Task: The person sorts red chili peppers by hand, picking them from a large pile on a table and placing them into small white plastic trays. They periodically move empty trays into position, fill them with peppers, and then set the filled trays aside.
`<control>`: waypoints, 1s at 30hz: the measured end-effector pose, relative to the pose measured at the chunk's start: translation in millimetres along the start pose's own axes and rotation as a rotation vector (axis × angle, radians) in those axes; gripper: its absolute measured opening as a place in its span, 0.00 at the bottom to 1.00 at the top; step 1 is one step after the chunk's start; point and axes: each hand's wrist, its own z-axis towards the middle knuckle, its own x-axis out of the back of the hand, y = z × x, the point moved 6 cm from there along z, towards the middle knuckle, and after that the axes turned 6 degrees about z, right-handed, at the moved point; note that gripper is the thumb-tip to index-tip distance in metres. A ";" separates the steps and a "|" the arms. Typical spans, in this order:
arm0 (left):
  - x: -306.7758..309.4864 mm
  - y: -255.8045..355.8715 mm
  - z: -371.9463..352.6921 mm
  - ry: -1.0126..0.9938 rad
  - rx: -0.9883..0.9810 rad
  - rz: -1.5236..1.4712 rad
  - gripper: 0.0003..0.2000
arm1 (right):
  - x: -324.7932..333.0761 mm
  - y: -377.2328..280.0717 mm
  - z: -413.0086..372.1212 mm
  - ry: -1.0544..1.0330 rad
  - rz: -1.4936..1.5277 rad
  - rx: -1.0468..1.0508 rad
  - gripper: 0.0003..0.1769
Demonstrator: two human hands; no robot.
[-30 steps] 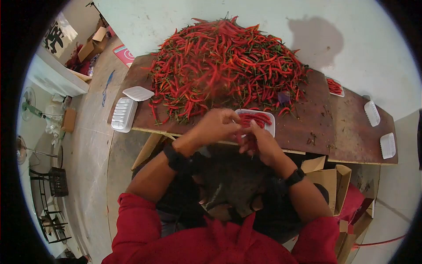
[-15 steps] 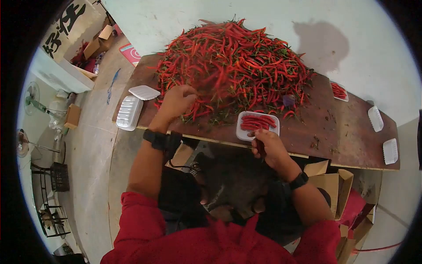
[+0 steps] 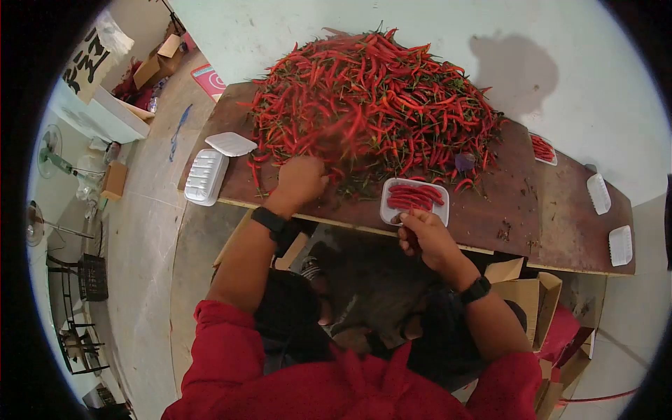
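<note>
A big heap of red chilies with green stems [image 3: 378,98] lies on the brown table. My left hand [image 3: 302,182] is at the heap's front edge with its fingers curled in; whatever they hold is hidden. Close to the table's front edge sits a white foam tray [image 3: 385,203] with several red chilies [image 3: 414,197] side by side in it. My right hand [image 3: 430,239] is at the tray's near rim, thumb and fingers closed around something dark and small that I cannot make out.
At the table's left end are stacked white trays [image 3: 206,178] and a loose one [image 3: 231,144]. Another chili-filled tray [image 3: 542,150] and two white trays [image 3: 598,194] are to the right. Cardboard boxes [image 3: 518,294] stand below the table [image 3: 500,210].
My left hand has moved down and right from the heap's left side, and its fingers are more curled in. My right hand has stayed by the tray.
</note>
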 end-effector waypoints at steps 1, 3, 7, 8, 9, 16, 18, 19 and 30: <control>3.3 0.4 0.1 0.008 -0.005 -0.036 0.09 | -0.1 -0.6 -0.8 -0.006 0.015 -0.011 0.10; 11.9 -1.9 0.9 -0.017 -0.008 -0.092 0.09 | 0.7 -1.0 -1.2 -0.011 0.032 -0.022 0.10; 29.0 -8.2 0.5 -0.130 0.029 -0.374 0.10 | -0.8 -5.3 -2.0 -0.001 0.007 -0.012 0.11; 32.6 -8.1 -0.4 -0.131 0.030 -0.373 0.10 | -1.9 -5.8 -2.4 0.003 0.026 -0.025 0.11; 37.9 -9.9 -1.1 -0.093 0.056 -0.371 0.10 | -2.5 -5.6 -2.2 0.002 0.028 -0.025 0.11; 47.2 -17.2 -1.6 0.036 0.128 -0.386 0.12 | -4.1 -0.8 0.7 -0.029 0.054 -0.014 0.11; 51.7 -14.0 -2.7 0.082 0.113 -0.442 0.11 | -4.0 0.7 -0.2 -0.029 0.068 -0.021 0.11; 58.0 -10.5 -4.2 0.128 0.100 -0.496 0.11 | -4.4 0.7 -1.1 -0.029 0.071 -0.013 0.12; 68.3 73.9 -34.2 -0.311 -0.194 -1.042 0.09 | -8.2 -15.2 -4.4 -0.061 0.131 0.106 0.15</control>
